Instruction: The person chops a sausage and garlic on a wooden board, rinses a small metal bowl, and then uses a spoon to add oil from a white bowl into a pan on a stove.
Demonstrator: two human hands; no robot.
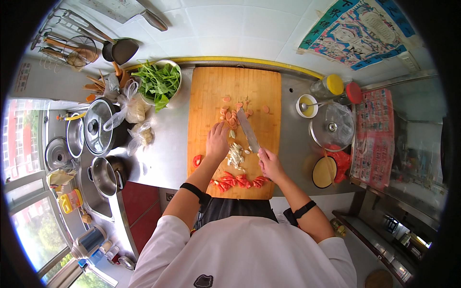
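My right hand [271, 165] is closed round the handle of a kitchen knife [248, 131], whose blade slants up and left over a wooden cutting board [201, 93]. Beside the blade's far end lie round slices of what looks like sausage [230, 117], partly in a heap. The fingertips of my left hand [217, 142] rest at the near left side of these slices, and it grips nothing visible. Pale chopped pieces, perhaps garlic [235, 155], lie between my hands. Nearer me are a row of cut red tomato pieces [229, 181] and, at the left, a tomato piece [196, 161].
Left of the board stand a metal bowl of leafy greens [160, 82], plastic bags [135, 108] and a lidded pot [97, 126]. To the right are a white bowl with a spoon [307, 106], a glass lid [331, 126], jars [333, 84] and a bowl with chopsticks [324, 172].
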